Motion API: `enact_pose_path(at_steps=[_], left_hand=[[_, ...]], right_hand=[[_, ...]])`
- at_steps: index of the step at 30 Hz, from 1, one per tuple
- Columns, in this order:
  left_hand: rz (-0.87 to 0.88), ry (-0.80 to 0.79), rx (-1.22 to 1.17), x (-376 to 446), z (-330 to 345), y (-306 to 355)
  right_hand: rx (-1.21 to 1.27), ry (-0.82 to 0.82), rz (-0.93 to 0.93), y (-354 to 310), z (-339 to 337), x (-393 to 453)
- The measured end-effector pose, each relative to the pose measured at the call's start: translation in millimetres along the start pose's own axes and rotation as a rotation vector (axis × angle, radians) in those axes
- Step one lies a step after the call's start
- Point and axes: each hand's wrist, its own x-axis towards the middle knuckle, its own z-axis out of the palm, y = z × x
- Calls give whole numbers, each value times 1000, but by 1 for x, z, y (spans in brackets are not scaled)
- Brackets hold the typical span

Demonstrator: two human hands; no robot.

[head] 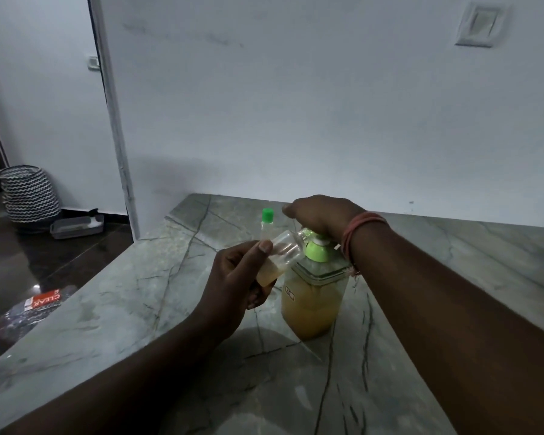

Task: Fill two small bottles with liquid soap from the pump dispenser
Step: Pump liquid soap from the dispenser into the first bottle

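Clear glossy plastic small bottle (281,250) — polished veined marble counter (157,296) — matt painted wall (296,105).
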Motion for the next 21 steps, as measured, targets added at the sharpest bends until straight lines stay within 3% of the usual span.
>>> enact_pose_path(at_steps=[5,10,16,21], left_hand=[[8,-8,17,-3,-2,0],[2,-2,14,-1,-4,-3],[-17,7,7,-2,0,1],[-3,-1,27,-1,-2,1]], right_hand=[[-109,-33,30,-5,1,4],[76,103,-20,4,6,5],[-36,11,37,-4,0,-1],[-124,-92,-21,-10,-5,0]])
